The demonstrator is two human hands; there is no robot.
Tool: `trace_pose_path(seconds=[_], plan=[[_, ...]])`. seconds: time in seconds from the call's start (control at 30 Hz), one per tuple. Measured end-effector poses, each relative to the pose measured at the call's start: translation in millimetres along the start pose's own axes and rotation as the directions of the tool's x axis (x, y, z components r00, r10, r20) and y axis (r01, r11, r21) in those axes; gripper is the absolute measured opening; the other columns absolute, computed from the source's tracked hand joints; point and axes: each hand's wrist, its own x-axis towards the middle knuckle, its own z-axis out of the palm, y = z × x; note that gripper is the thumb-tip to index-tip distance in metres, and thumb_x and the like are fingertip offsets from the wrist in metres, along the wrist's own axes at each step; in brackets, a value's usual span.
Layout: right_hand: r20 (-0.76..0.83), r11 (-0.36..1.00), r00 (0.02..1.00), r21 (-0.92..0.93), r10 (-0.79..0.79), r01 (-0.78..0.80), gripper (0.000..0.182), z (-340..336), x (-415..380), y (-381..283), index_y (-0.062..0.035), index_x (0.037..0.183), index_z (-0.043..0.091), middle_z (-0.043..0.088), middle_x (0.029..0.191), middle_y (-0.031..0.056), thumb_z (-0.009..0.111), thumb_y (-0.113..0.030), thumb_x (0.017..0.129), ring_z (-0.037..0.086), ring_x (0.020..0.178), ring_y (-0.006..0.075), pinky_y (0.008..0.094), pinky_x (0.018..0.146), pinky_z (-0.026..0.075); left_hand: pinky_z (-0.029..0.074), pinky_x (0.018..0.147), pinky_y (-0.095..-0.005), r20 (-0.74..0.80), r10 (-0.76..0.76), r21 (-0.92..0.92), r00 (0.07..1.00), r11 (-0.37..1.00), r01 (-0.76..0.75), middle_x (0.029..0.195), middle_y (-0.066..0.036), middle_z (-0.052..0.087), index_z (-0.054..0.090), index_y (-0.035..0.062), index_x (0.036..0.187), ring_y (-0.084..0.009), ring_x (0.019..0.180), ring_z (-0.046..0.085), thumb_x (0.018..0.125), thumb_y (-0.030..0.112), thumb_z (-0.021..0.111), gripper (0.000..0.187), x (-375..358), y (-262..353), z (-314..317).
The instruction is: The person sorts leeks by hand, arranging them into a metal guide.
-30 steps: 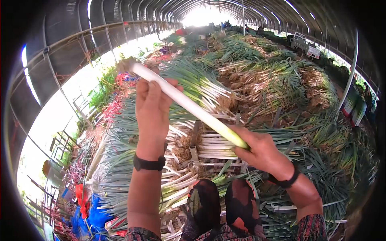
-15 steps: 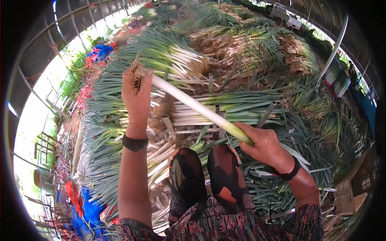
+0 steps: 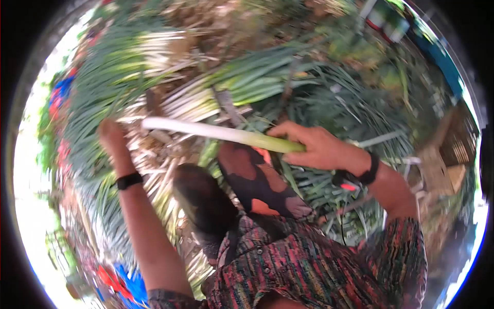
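In the head view, my right hand (image 3: 319,147) is wrapped round the green part of a leek (image 3: 206,132). The long white shaft points left and lies nearly level above my knees; its tip is bare of roots. My left hand (image 3: 113,138) is to the left of that white tip, apart from it. Motion blurs its fingers, and I cannot make out whether anything is in them. Under the leek, a metal frame (image 3: 226,105) shows beside a pile of leeks (image 3: 262,77) with white stems and green leaves.
More leeks (image 3: 110,62) spread across the ground at the left and back. A plastic crate (image 3: 437,165) stands at the right. Red and blue bags or cloths (image 3: 121,280) lie at the lower left. My bent knees (image 3: 262,180) are just below the leek.
My left hand has come off the leek's root end and moved left and down. The roots no longer show on the leek, which is now more level. The view has tilted and shifted.
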Motion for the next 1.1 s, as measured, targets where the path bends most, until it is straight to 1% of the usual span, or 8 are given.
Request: trace_pose_path(seconds=[0.03,0.1,0.27,0.37,0.5,0.6,0.73,1.1], plan=[[-0.027,0.996,0.999,0.075,-0.038,0.04,0.056,2,-7,18,-0.0068,0.136,0.048,0.067,0.1,0.0089,0.069,-0.025,0.087,0.067,0.079,0.0237,0.0347,0.069,0.052,0.053,0.077,-0.0383,0.526,-0.265,-0.152,0.808,0.906,0.395,0.091,-0.012,0.068,0.065,0.0073,0.086,-0.0283,0.086,0.064,0.091,0.011,0.053,0.013,17,20,-71],[0.023,0.932,0.993,0.344,0.116,-0.117,0.053,-13,-23,34,-0.006,0.134,0.049,0.065,0.095,0.0058,0.068,-0.025,0.089,0.062,0.071,0.0155,0.0296,0.062,0.048,0.052,0.075,-0.0406,0.761,-0.221,0.207,0.61,0.974,0.094,0.092,-0.015,0.068,0.062,0.0096,0.105,-0.0286,0.085,0.065,0.091,0.02,0.057,0.019,-7,-16,-26],[0.068,0.573,0.977,0.801,0.202,-0.174,0.055,-36,-26,89,-0.0024,0.135,0.048,0.061,0.089,0.0039,0.065,-0.034,0.093,0.058,0.064,0.01,0.0243,0.058,0.048,0.048,0.085,-0.0443,0.661,-0.003,-0.281,0.75,0.926,0.251,0.107,-0.019,0.067,0.064,0.0122,0.126,-0.0333,0.099,0.064,0.09,0.031,0.065,0.04,-42,24,-44],[0.126,0.374,0.975,0.909,0.183,-0.187,0.055,-29,-8,108,-0.0031,0.136,0.049,0.063,0.088,0.0053,0.065,-0.036,0.094,0.062,0.069,0.0113,0.0252,0.061,0.051,0.048,0.088,-0.038,0.503,0.1,-0.784,0.858,0.47,0.405,0.113,-0.014,0.067,0.071,0.0042,0.108,-0.025,0.099,0.063,0.092,0.027,0.067,0.028,-27,115,-115],[0.141,0.398,0.988,0.905,0.061,-0.154,0.062,-23,15,85,-0.0036,0.132,0.051,0.063,0.087,0.0044,0.07,-0.044,0.088,0.063,0.071,0.0108,0.0249,0.065,0.052,0.04,0.059,-0.0237,0.581,0.213,-0.807,0.785,0.025,0.59,0.066,0.004,0.052,0.068,0.0,0.08,-0.0048,0.06,0.041,0.09,0.016,0.07,0.02,9,212,-203],[0.13,0.489,0.989,0.859,0.076,-0.151,0.058,-10,33,71,-0.0045,0.128,0.053,0.063,0.087,0.0034,0.069,-0.044,0.09,0.06,0.072,0.0091,0.0231,0.064,0.05,0.043,0.1,-0.0391,0.53,0.493,-0.674,0.689,-0.248,0.696,0.129,-0.016,0.059,0.048,0.0023,0.139,-0.0268,0.119,0.058,0.101,0.046,0.047,0.058,36,255,-247],[0.164,0.566,0.986,0.81,0.033,-0.154,0.06,1,48,52,-0.0013,0.122,0.055,0.064,0.094,0.0042,0.065,-0.051,0.09,0.061,0.079,0.0097,0.0238,0.069,0.051,0.043,0.102,-0.0441,0.462,0.499,-0.355,0.733,-0.653,0.669,0.124,-0.025,0.06,0.052,-0.0022,0.125,-0.0327,0.118,0.057,0.103,0.055,0.031,0.064,40,298,-253],[0.089,0.853,0.972,0.467,0.218,-0.234,0.046,22,42,34,0.0012,0.109,0.054,0.063,0.082,0.0081,0.066,-0.04,0.093,0.063,0.08,0.0148,0.0329,0.073,0.052,0.053,0.092,-0.0401,0.538,0.301,-0.426,0.787,-0.709,0.562,0.106,-0.018,0.065,0.048,0.0028,0.111,-0.0317,0.104,0.066,0.104,0.018,0.047,0.016,44,294,-268]])
